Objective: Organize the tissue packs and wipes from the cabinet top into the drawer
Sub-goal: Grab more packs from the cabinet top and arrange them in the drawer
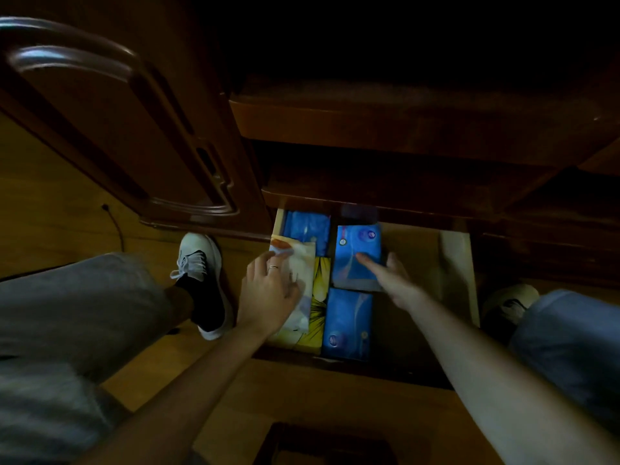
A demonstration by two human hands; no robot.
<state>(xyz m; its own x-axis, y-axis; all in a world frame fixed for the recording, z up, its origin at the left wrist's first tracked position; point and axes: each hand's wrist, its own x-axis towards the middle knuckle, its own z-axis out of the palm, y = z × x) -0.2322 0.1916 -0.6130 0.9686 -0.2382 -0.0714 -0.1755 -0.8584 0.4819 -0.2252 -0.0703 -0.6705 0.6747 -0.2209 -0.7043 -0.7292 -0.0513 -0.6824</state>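
The open drawer point(458, 263) sits low in a dark wooden cabinet. Inside on the left lie a white-and-orange tissue pack point(297, 260) on a yellow pack point(320, 297), with a blue pack point(307, 229) behind them. My left hand point(268, 293) rests on the white pack, fingers spread. In the middle, my right hand point(389, 276) grips a blue pack point(357, 253) by its right edge, thumb on top. Another blue pack point(349, 323) lies in front of it. The drawer's right half shows bare wood.
An open cabinet door point(110, 129) stands at the left. Wooden shelves point(369, 125) overhang the drawer. My knees and white shoes point(201, 273) flank the drawer on the wooden floor. A dark cable point(115, 226) runs along the floor at the left.
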